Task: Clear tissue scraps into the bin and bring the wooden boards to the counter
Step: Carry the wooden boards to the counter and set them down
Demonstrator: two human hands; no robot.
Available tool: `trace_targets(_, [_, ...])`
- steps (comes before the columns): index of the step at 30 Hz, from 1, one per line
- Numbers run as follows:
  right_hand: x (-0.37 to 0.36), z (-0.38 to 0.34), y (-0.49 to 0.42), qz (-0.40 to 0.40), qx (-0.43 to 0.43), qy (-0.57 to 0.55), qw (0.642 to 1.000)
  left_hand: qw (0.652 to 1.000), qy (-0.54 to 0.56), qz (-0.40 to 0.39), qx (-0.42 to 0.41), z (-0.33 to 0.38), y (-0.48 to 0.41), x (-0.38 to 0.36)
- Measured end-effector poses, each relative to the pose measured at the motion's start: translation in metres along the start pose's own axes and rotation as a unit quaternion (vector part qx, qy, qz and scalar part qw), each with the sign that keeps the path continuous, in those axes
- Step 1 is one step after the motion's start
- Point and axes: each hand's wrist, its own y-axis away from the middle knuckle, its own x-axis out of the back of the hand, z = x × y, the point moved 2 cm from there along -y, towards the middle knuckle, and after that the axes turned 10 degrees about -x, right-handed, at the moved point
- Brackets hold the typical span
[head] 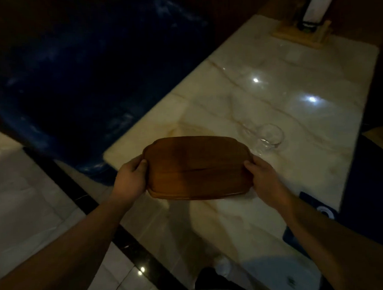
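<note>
Both bare hands gripped a brown wooden board [196,168] with rounded, scalloped corners, one at each short end: the left hand [130,180] clasped the left edge with its thumb lying on the top face, and the right hand [265,181] clasped the right edge the same way, thumb on top and fingers hidden beneath. The board sat level between the hands, over the near corner of a glossy cream marble table [271,93] veined in tan; whether it touched the surface or was held just above it could not be told. Just beyond the right hand, near the board's far right corner, a clear drinking glass [270,137] rested on the table. Well beyond both hands, at the far end of the table, a pale wooden stand [303,33] carried a white upright card [319,5] in a dark clip; any writing on the card was too blurred to read. Past the left hand and beyond the table edge lay a dark blue seat [84,72] with a faint mottled sheen. Beneath the forearms ran a pale tiled floor [23,196] crossed by a black strip. No brand or label could be read anywhere in the dim, blurred view.
</note>
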Motion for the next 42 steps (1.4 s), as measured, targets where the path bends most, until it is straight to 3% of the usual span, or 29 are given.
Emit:
trace_targets(13, [-0.251,-0.044,0.098,-0.192,0.103,0.090,0.972,0.975,0.101,0.192,0.056,-0.036,0.156,0.255])
trace_targets(21, [-0.420,-0.028,0.190,-0.364,0.131,0.131,0.913,0.935,0.058,0.337,0.095,-0.070,0.303,0.391])
trace_targets(32, [-0.623,0.010,0.284,-0.558,0.126,0.238,0.785,0.823,0.050,0.537,0.174,-0.126,0.458,0.490])
trace_targets(42, [-0.812,0.051,0.352,-0.672,0.112,0.272,0.679,0.678,0.034,0.682,0.273,-0.152,0.536,0.568])
